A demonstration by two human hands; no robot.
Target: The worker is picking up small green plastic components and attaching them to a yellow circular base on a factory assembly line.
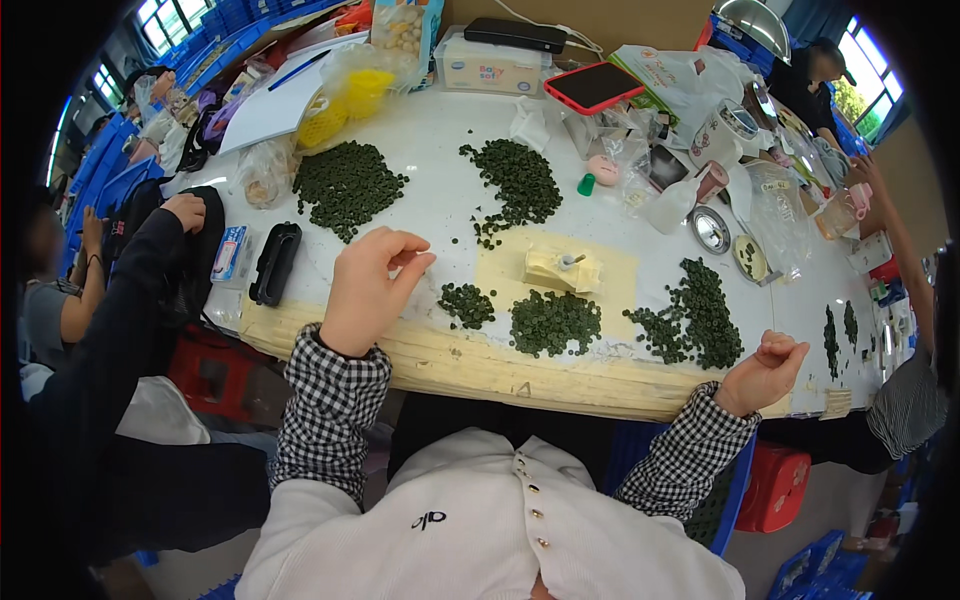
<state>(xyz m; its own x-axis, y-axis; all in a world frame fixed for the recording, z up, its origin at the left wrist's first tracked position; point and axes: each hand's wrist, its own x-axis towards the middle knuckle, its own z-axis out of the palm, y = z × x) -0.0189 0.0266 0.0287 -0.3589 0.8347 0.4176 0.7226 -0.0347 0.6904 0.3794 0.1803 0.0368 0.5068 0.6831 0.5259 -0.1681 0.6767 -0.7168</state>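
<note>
Lying in separate heaps around the yellow block (545, 270): green pieces (556, 323), none visible on its pin (570, 261); how much is left, can't tell. Left hand (375, 285), thumb and finger parted, shows no piece; right hand (762, 374), loosely curled, grip unclear.

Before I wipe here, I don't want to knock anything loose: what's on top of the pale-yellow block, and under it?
A grey post sticks up from the pale-yellow block. A yellowish covering shows around it; whatever lies directly beneath the block is hidden.
</note>
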